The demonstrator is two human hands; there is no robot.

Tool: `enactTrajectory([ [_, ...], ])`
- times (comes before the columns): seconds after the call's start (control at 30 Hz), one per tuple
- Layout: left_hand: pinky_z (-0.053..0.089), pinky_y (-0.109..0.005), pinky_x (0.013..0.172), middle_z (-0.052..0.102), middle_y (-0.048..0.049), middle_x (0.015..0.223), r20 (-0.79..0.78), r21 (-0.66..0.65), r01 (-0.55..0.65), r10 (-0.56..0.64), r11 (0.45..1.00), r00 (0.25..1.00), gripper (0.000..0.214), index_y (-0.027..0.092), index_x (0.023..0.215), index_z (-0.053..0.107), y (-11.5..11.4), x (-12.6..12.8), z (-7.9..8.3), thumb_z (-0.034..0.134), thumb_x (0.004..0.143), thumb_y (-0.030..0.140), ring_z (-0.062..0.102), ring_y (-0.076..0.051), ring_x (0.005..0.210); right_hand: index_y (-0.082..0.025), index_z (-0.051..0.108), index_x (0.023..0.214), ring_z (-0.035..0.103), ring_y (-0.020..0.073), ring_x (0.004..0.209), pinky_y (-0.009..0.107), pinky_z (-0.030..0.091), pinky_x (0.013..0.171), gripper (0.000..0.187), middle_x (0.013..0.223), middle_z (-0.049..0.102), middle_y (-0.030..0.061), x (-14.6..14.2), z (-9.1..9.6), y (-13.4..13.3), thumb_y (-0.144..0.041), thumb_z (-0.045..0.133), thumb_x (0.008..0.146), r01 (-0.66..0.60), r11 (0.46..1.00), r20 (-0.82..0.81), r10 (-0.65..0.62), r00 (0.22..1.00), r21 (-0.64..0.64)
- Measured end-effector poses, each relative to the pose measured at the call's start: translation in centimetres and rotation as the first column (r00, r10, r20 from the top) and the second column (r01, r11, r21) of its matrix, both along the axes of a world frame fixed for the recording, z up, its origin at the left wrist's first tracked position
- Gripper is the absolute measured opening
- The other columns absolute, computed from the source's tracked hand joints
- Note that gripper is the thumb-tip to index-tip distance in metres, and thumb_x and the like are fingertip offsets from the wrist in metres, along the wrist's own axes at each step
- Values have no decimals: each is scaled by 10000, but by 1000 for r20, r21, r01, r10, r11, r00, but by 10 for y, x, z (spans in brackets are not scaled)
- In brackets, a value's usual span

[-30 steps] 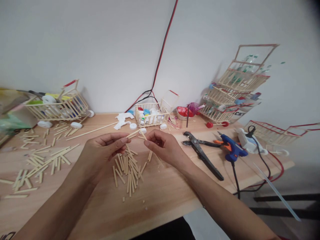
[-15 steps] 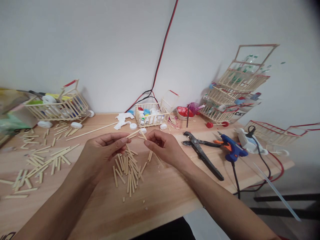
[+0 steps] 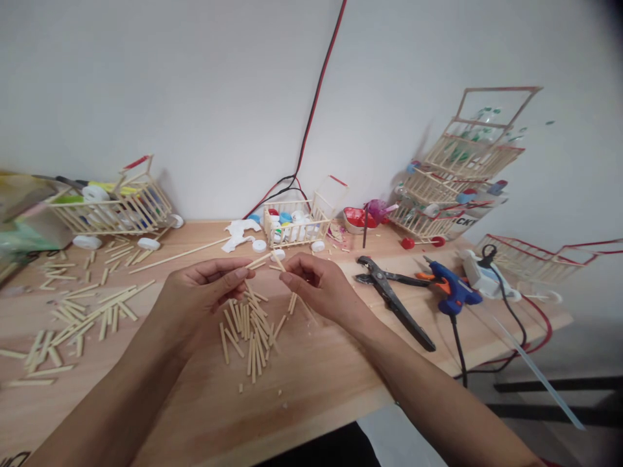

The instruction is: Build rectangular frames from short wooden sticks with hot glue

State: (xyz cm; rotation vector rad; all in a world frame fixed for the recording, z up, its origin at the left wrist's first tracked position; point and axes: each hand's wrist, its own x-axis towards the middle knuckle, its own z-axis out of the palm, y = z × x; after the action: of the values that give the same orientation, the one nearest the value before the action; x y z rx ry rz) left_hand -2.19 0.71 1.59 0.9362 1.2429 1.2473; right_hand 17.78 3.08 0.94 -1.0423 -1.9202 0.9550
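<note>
My left hand (image 3: 217, 280) pinches a short wooden stick (image 3: 259, 261) between thumb and fingers, its free end pointing right. Facing it, my right hand (image 3: 309, 282) is closed on another thin wooden stick (image 3: 278, 261), which tilts up to the left. The two stick ends are very close; whether they touch I cannot tell. Below the hands lies a loose pile of cut wooden sticks (image 3: 253, 337) on the table. Just behind them stands a small stick-built cart (image 3: 296, 237) filled with bottle caps, on white cap wheels.
To the right lie black pliers (image 3: 396, 301), a blue glue gun (image 3: 452, 288) and a white power strip (image 3: 487, 272) with cords. Stacked stick carts (image 3: 438, 188) stand behind. At left are another cart (image 3: 114, 207) and scattered sticks (image 3: 87, 311). A red-filled dish (image 3: 359, 220) sits near the wall.
</note>
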Motion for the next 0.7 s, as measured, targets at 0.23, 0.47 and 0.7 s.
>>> enactTrajectory([
  [0.23, 441, -199, 548, 688, -17, 710, 3, 1, -10, 10, 1000, 1000, 282, 185, 818, 748, 0, -1, 0, 830, 570, 289, 554, -88, 588, -178, 553, 783, 418, 80, 581, 215, 307, 530, 129, 673, 524, -28, 0, 1, -1, -281, 544, 859, 4, 1000, 12, -4, 1000, -9],
  [0.47, 450, -178, 567, 698, -18, 720, 29, -15, 3, -3, 1000, 1000, 296, 177, 840, 748, 1, -1, -2, 831, 579, 287, 561, -73, 589, -181, 552, 785, 427, 84, 596, 214, 316, 542, 139, 691, 539, -24, -1, -1, 0, -295, 537, 863, 12, 1000, 33, -12, 999, -8],
  [0.7, 457, -165, 564, 708, -24, 726, 45, -18, -4, 5, 1000, 999, 299, 158, 826, 747, 2, 0, -3, 839, 569, 281, 569, -68, 582, -176, 561, 798, 415, 81, 589, 212, 304, 540, 130, 673, 526, -34, 0, -5, 1, -289, 545, 861, 6, 1000, 14, -6, 1000, 11],
])
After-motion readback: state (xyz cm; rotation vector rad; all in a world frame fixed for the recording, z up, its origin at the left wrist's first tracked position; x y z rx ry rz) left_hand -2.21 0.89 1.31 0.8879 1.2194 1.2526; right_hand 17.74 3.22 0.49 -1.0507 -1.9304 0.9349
